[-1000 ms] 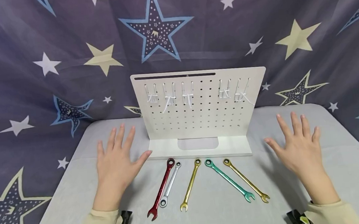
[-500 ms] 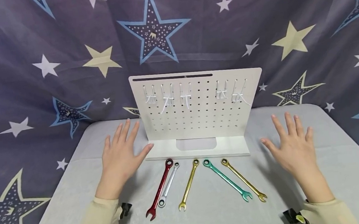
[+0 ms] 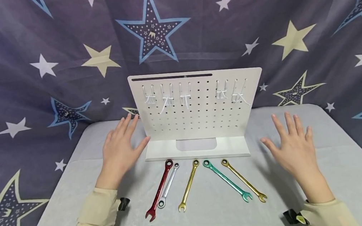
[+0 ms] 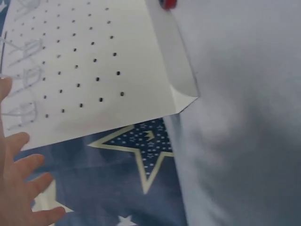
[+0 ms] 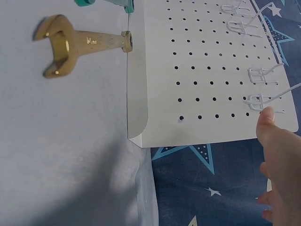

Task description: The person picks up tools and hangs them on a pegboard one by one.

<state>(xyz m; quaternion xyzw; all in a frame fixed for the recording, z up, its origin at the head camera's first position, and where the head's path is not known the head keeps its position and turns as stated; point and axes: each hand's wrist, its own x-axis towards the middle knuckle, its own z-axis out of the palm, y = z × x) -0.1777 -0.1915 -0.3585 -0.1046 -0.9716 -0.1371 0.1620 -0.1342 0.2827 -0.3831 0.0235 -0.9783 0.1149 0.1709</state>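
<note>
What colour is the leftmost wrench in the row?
The leftmost wrench is dark red; best seen in the head view, which shows it whole.

Nothing legible; the mark (image 5: 91, 41) on the gold wrench (image 5: 83, 44), upper left of the right wrist view, is blurred.

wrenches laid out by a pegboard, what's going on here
A person holds two open hands over a table, the left hand by the left side of a white pegboard, the right hand off to its right. Neither hand grips anything. Five wrenches lie in front of the board, and its white hooks hold no tools.
</note>
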